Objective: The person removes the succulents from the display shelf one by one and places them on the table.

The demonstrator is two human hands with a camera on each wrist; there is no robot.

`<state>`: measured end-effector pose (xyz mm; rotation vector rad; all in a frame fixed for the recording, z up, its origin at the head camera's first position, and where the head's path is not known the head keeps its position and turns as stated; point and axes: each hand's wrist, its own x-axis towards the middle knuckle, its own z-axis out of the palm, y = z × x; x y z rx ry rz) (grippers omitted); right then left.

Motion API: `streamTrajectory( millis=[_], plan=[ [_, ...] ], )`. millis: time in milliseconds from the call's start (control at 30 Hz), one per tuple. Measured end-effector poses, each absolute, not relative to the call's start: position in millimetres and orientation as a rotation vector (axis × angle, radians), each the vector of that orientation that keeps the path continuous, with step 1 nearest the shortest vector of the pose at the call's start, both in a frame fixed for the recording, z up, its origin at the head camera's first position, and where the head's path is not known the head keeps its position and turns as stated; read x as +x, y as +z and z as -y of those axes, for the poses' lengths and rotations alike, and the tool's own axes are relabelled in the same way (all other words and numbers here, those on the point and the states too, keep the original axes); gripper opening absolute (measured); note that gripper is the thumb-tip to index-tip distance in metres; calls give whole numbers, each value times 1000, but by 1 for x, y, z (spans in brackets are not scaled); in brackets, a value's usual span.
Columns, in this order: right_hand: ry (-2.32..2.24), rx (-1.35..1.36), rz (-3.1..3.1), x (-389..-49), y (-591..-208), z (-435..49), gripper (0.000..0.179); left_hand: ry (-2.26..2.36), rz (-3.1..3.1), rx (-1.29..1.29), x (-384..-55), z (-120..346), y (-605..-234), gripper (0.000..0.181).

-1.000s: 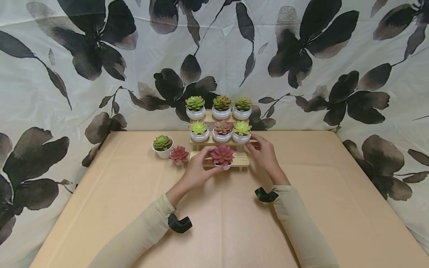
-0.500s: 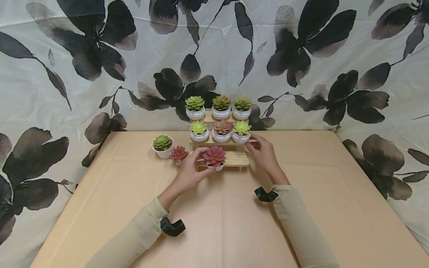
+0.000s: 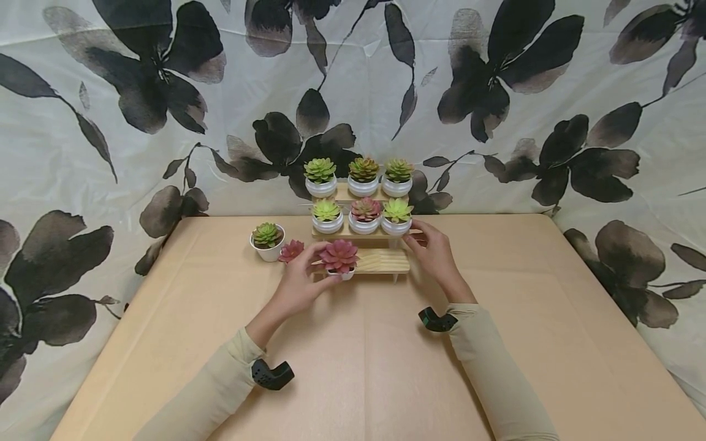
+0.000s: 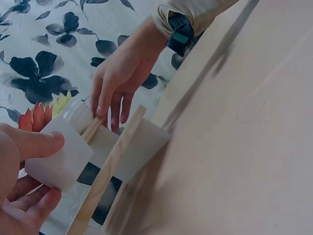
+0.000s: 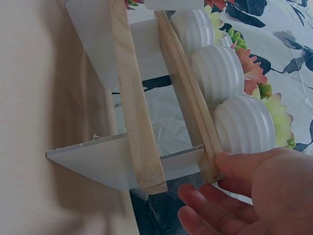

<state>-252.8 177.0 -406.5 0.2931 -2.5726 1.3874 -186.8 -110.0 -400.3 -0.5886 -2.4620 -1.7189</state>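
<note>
My left hand (image 3: 298,283) grips a pink succulent (image 3: 339,255) in a small white pot, thumb on the pot's near side and fingers behind. The pot (image 4: 61,159) is over the left end of the bottom shelf (image 3: 384,261) of a three-tier wooden stand. With thumb and fingers, my right hand (image 3: 436,252) pinches the right end of the middle shelf (image 5: 188,93), just beside a ribbed white pot (image 5: 245,125). Two light-green succulents and a pink succulent (image 3: 366,210) stand in a row on that shelf. Three more potted succulents (image 3: 363,170) line the top shelf.
Left of the stand, a green succulent (image 3: 267,240) in a white pot stands on the table (image 3: 353,367). Close by is a smaller pink succulent (image 3: 291,250), partly hidden behind my left hand. A floral cloth (image 3: 380,79) hangs behind the table's back edge.
My left hand has slid the pink potted succulent leftward along the bottom shelf, from near its middle to its left end. My right hand stays at the middle shelf's right end.
</note>
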Motion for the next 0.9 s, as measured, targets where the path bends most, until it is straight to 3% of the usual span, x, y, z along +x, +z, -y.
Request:
streamTrajectory(
  millis=[900],
  plan=[
    [1426,295,2552,-252,-406,-176,40,-1573,2510,-486,-177,144,-397,59]
  ],
)
